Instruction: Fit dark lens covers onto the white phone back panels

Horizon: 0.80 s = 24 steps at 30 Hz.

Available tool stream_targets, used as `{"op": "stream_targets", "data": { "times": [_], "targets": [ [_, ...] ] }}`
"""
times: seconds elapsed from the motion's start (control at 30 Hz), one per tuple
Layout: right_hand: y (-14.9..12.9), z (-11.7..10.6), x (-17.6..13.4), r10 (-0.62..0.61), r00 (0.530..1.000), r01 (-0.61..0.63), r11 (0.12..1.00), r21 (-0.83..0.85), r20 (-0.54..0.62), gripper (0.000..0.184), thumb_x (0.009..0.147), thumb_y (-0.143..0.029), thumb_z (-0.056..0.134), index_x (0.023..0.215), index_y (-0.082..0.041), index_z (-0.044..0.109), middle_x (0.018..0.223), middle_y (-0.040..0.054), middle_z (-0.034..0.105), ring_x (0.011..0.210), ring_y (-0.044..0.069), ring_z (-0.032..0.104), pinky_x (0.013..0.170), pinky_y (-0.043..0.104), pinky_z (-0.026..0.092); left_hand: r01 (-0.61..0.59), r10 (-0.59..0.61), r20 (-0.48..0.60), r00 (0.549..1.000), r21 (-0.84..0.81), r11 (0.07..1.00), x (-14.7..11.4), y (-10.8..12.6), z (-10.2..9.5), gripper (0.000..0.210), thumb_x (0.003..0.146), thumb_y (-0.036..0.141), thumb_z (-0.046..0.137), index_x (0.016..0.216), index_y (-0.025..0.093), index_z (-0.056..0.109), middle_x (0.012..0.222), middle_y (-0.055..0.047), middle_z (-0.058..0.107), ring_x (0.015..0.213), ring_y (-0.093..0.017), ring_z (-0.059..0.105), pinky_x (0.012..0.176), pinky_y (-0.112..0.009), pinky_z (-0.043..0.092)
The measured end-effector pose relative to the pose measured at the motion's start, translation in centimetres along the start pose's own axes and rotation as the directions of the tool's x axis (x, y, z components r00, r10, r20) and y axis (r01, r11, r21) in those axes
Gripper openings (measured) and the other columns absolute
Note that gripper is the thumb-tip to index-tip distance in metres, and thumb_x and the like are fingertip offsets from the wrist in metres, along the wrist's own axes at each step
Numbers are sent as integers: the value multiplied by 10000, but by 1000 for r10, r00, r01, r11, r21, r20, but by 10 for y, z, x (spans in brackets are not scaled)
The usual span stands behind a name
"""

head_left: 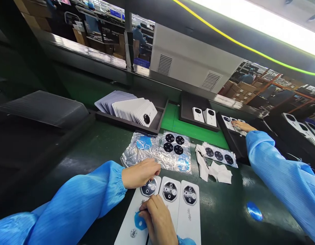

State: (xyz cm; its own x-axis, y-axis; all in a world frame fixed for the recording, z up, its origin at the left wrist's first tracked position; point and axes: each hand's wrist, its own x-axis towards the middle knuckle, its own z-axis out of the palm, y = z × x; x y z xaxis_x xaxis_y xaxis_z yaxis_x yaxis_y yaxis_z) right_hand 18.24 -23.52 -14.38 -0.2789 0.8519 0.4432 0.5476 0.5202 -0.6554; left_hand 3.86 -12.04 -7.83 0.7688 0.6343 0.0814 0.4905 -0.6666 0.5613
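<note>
Three white phone-back-shaped panels lie side by side; the left panel (127,224) is under my hands, and the middle panel (176,207) and right panel (192,226) are to its right. Each bears a black octagonal camera plate with round holes near its top. My left hand (142,173) is curled at the top of the left panel, fingertips by its camera plate (148,188); what they hold, if anything, is hidden. Between the thumb and fingers of my right hand (160,219) is the edge of a blue film piece (140,221) with a hole, over the left panel's white face.
Behind lie clear sheets with black discs (174,143), a strip of discs (218,156) and crumpled white paper (218,172). A tray (157,126) holds stacked panels. A co-worker's hand (243,126) reaches panels at right. A blue round film (254,211) lies right.
</note>
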Motion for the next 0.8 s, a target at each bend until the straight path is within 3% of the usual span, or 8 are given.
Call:
{"op": "stream_targets", "data": {
  "times": [0.2,0.43,0.67,0.8],
  "targets": [
    [0,4,-1,5,999,-7,998,-65,-33,439,1021,-445,172,788,-229,476,707,1,557,647,145,513,547,258,348,-86,103,-104,989,162,983,-10,-2,23,316,726,-113,402,854,169,468,848,-31,517,791,-189,460,723,-289,392],
    [-10,-8,10,-48,998,43,986,-162,-28,409,1026,-407,200,769,-226,461,653,-11,561,586,125,537,517,223,393,-100,173,-254,952,276,956,-33,11,43,244,910,-16,315,851,153,480,829,-55,510,750,-202,440,679,-307,399],
    [-15,-10,15,-74,995,56,966,-252,-64,455,1024,-408,156,730,-224,450,616,-9,559,552,129,553,483,223,405,-185,215,-277,936,130,974,-64,14,30,307,1027,162,162,1029,160,469,904,-57,565,830,-177,505,768,-259,465],
    [-13,-15,13,-61,998,65,977,-205,27,377,1025,-374,258,766,-222,485,644,-12,571,592,125,577,516,204,432,-142,126,-337,933,-22,990,-74,7,32,276,1007,125,204,1122,177,450,985,-66,565,906,-179,509,830,-273,469]
  ]
}}
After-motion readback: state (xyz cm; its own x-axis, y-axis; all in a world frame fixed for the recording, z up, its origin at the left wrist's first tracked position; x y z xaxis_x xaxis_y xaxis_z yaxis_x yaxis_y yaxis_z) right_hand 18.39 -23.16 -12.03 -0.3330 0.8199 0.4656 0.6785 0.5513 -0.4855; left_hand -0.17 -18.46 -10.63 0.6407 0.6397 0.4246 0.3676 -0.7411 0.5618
